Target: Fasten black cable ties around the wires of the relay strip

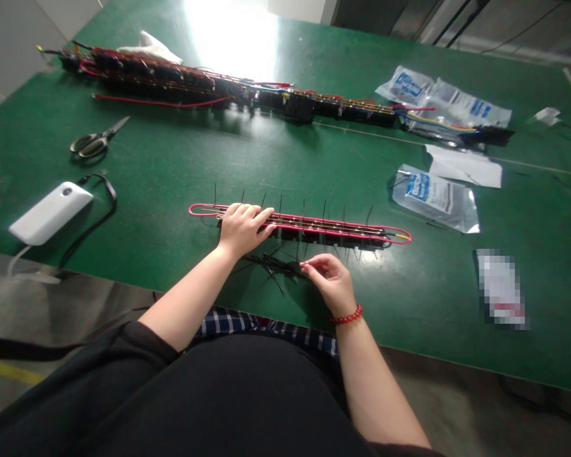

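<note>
Steadied strip [328,230] under spread left hand [242,230]; pinched tie [298,251] in half-curled right hand [330,279], with loose ties [275,265] just leftward. Likely mid-tying; called for careful threading.

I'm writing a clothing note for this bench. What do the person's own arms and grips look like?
The left grip and right grip are ungloved. A red beaded bracelet sits just below the right one; the left has none. Both forearms are bare. The left sleeve is plain black, ending near the elbow; the right one's end isn't clear.
</note>
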Tool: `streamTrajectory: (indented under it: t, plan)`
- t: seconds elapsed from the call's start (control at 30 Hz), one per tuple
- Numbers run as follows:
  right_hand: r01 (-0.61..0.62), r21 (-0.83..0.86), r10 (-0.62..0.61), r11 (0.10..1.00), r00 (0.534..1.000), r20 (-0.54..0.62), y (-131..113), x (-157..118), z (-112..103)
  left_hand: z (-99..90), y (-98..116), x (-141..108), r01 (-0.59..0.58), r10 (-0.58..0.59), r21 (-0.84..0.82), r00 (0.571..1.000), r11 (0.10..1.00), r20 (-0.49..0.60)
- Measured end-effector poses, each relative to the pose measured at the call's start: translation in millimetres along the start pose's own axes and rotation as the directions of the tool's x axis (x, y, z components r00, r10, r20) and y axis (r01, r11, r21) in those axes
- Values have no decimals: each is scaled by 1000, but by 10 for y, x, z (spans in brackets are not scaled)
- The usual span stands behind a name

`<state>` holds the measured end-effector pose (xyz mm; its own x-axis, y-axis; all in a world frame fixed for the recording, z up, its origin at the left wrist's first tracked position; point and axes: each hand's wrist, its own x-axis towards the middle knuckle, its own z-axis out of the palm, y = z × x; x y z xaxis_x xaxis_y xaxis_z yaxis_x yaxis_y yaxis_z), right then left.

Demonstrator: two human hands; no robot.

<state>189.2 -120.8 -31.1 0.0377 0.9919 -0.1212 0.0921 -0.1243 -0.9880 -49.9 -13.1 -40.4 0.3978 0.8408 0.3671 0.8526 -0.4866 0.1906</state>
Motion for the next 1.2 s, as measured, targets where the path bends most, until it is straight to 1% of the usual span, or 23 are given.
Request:
streamTrajectory:
  t: [0.07,0.2,0.27,0.33,0.37,0.43,0.53,0.6,0.7,0.87,0.97,1.07,1.13,1.2]
  plan:
    - [4,-12,-4,1000,1000,-26,-25,-20,-21,-3,0,2,-1,1,-1,1000,1000,1]
    - [33,-54,-39,998,992,-121,-98,-72,-122,-8,-2,5,-12,12,8,1000,1000,-4]
    - [66,-110,-83,992,984,-158,-171,-94,-204,-7,-4,7,-10,10,-5,1000,1000,-6]
    - [117,-215,-153,969,975,-160,-276,-109,-292,-4,-6,7,-4,4,-20,1000,1000,-6]
    - [147,-280,-193,949,971,-141,-337,-115,-333,-2,-6,7,-2,2,-22,1000,1000,-5]
    - [207,-403,-253,892,965,-64,-462,-122,-397,2,-6,6,-3,3,-16,1000,1000,-7]
    - [286,-535,-301,795,952,63,-600,-125,-437,2,-6,4,-9,9,-17,1000,1000,-13]
    - [326,-598,-327,732,938,112,-631,-118,-431,0,-7,3,-10,10,-19,1000,1000,-13]
    - [358,-660,-358,661,923,142,-595,-91,-397,-1,-11,4,-14,13,-10,1000,1000,-11]
    - [399,-675,-391,621,904,175,-512,-43,-347,3,-17,7,-20,20,-3,1000,1000,-12]
    - [410,-671,-401,617,898,180,-533,-39,-340,4,-17,9,-20,20,-5,1000,1000,-10]
    - [391,-692,-386,607,906,173,-590,-48,-360,5,-14,11,-12,12,-9,1000,1000,-6]
    - [385,-720,-378,577,908,182,-624,-51,-382,6,-12,11,-8,8,-11,1000,1000,-5]
    - [402,-746,-380,530,900,215,-641,-47,-402,5,-11,12,-8,8,-14,1000,1000,-6]
